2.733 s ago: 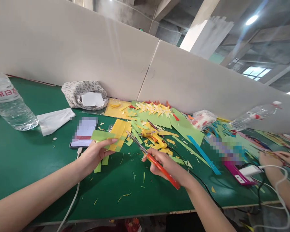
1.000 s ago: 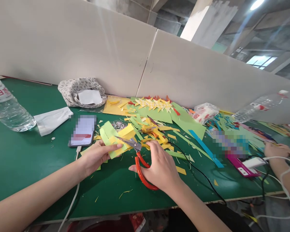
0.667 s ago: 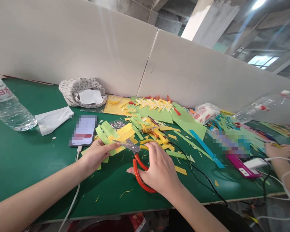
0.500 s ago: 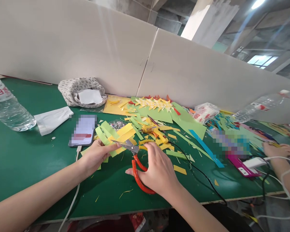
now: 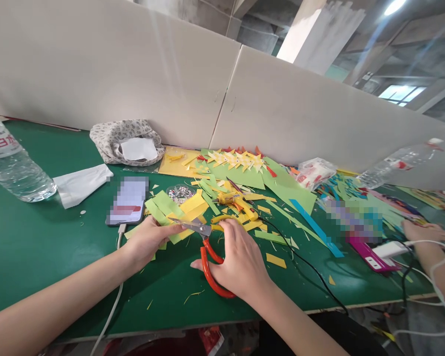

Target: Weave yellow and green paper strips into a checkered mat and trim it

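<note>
My left hand (image 5: 150,242) pinches a piece of woven green and yellow paper strips (image 5: 165,203) above the green table. My right hand (image 5: 241,262) is closed round the handles of a pair of scissors (image 5: 203,232), one handle red and the other yellow. The blades lie over the lower edge of the woven paper, with their tips close to my left fingertips. Just beyond my right hand, a yellow glue gun (image 5: 241,203) rests among paper scraps. A clear dish of small dark and white bits (image 5: 178,193) is partly hidden behind the paper.
A phone (image 5: 128,201) with a white cable lies left of my hands. Behind are a cloth pouch (image 5: 106,143) and a woven paper fish (image 5: 235,160). A water bottle (image 5: 17,163) stands at far left. At right, another person's hand (image 5: 424,235) is near a magenta box (image 5: 369,254).
The scissors and my right hand have shifted slightly left, and the blades look closer together. The woven paper has turned a little in my left hand.
</note>
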Action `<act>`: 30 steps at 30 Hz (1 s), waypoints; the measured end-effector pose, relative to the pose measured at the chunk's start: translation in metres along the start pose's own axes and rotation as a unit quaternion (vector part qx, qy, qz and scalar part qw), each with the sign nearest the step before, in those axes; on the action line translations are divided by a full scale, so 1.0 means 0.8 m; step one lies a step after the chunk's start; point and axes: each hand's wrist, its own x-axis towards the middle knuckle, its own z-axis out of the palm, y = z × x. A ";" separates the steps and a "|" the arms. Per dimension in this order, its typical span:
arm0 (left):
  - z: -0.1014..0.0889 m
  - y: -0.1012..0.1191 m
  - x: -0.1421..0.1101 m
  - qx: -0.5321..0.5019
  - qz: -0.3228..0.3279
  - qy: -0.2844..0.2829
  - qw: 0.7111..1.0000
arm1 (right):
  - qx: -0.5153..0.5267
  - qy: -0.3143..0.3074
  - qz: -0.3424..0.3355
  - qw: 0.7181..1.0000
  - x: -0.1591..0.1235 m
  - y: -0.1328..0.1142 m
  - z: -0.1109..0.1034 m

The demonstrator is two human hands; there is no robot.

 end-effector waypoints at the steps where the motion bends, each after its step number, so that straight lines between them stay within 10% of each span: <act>1: -0.001 0.000 0.000 0.001 -0.001 0.002 1.000 | -0.002 0.003 -0.002 1.000 -0.001 0.000 0.001; 30: -0.002 0.001 -0.003 0.004 0.004 -0.035 0.999 | 0.028 -0.013 -0.016 0.999 -0.001 -0.004 -0.003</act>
